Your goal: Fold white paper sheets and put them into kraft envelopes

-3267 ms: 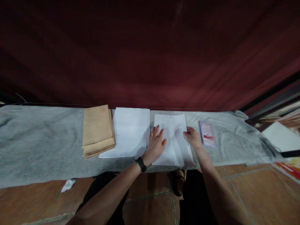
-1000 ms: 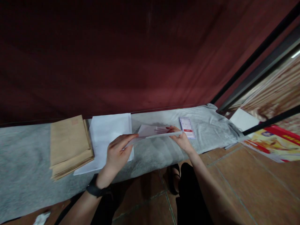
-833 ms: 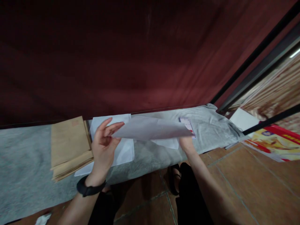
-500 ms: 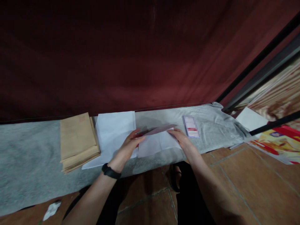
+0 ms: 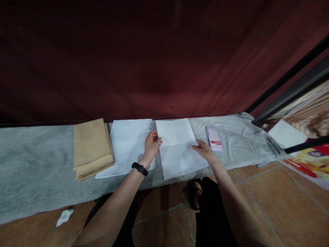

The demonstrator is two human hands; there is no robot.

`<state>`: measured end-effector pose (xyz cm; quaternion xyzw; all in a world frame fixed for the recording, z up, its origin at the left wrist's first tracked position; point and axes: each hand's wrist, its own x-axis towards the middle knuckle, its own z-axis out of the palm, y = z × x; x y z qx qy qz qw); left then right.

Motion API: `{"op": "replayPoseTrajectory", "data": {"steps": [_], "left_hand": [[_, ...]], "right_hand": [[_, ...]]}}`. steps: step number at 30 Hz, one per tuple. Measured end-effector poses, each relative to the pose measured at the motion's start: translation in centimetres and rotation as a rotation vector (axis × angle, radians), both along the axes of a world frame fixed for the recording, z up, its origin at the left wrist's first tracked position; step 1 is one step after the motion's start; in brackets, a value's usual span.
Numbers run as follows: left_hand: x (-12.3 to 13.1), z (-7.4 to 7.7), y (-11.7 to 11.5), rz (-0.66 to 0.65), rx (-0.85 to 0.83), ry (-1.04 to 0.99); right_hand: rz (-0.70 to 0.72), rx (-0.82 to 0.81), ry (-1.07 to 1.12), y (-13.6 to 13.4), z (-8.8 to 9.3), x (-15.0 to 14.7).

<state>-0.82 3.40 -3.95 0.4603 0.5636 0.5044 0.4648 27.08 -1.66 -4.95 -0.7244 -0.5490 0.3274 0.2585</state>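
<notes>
A single white sheet of paper (image 5: 178, 147) lies flat on the grey cloth (image 5: 38, 164), with a crease line across its middle. My left hand (image 5: 151, 145), a black band on its wrist, pinches the sheet's left edge with curled fingers. My right hand (image 5: 204, 151) holds the sheet's right edge between thumb and fingers. Just left of the sheet lies a stack of white paper (image 5: 128, 145). A stack of brown envelopes (image 5: 91, 147) lies further left.
A small printed booklet (image 5: 215, 139) lies on the cloth right of my right hand. A dark red curtain (image 5: 154, 58) hangs behind. At the right are black bars, a white sheet (image 5: 285, 135) and a colourful poster (image 5: 308, 163). A crumpled scrap (image 5: 64, 216) lies on the tiled floor.
The sheet was lifted off the cloth, turned in the air with both hands, then laid flat again. Both hands now rest at its side edges.
</notes>
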Motion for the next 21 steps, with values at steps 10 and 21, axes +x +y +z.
{"op": "replayPoseTrajectory", "data": {"steps": [10,21], "left_hand": [[2.3,-1.0,-7.2,-0.589,0.436,0.882],[1.8,-0.2,-10.8,-0.855,0.639,1.198]], "right_hand": [[-0.103,0.038,0.079,-0.7,-1.3,-0.7],[-0.156,0.145,-0.086,-0.6,-2.0,-1.2]]}}
